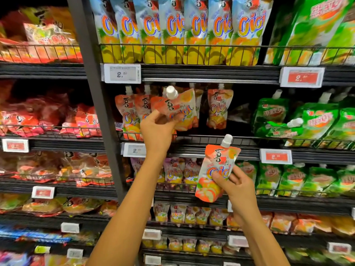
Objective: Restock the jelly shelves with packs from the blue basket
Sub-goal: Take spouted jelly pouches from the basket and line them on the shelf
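two orange spouted jelly pouches, one in each of the person's hands, held up before dark wire-fronted shelving. the upper pouch point(180, 110) is at the front edge of the middle shelf point(221, 144), tilted with its white cap leaning left. the left hand point(157, 129) pinches its lower corner, thumb in front and fingers behind, likely so it can be slid upright into the row of matching pouches point(126, 114) at the shelf's left end. the lower pouch point(215, 173) is gripped around its middle by the right hand point(238, 187), cap up, in front of the shelf edge below, apparently waiting its turn. on the middle shelf a dark gap opens to the right of a single standing pouch point(219, 108), probably where stock belongs. green pouches point(317, 121) fill the right end. the blue basket is out of view. both forearms are cut off at the bottom edge, the left shelving bay is blurred, and the small print on the price tags point(134, 150) is unreadable.
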Demonstrator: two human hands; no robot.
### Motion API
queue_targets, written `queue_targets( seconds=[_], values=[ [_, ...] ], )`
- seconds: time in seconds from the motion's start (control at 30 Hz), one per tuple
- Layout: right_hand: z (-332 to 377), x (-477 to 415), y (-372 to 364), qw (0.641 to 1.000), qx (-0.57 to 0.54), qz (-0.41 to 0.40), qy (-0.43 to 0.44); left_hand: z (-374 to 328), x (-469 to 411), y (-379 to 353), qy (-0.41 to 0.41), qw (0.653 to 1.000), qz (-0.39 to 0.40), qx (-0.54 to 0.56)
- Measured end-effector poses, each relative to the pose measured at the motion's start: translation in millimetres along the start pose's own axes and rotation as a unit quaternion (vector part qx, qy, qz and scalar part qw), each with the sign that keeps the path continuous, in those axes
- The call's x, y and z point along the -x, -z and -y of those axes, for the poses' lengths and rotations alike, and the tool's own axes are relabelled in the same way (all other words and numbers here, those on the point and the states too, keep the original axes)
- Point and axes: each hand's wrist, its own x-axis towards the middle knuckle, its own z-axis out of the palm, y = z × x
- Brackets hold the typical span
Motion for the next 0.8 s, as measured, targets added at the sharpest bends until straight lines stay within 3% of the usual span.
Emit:
queue_targets(
  seconds=[0.47, 0.63, 0.8],
  values=[
    [11.9, -2.8, 18.1, 1.0, 0.002, -0.021, 0.011, 43.2, -14.6, -24.0, 0.044, 0.991, -0.029, -0.126],
    [19.1, -6.7, 11.1, 1.0, -0.008, -0.023, 0.016, 42.3, -11.1, -26.4, -0.008, 0.98, -0.024, -0.195],
    [31.4, -19.3, 5.0, 0.998, -0.008, -0.051, 0.035, 41.2, -13.8, -18.9, -0.06, 0.941, -0.002, -0.334]
  ],
)
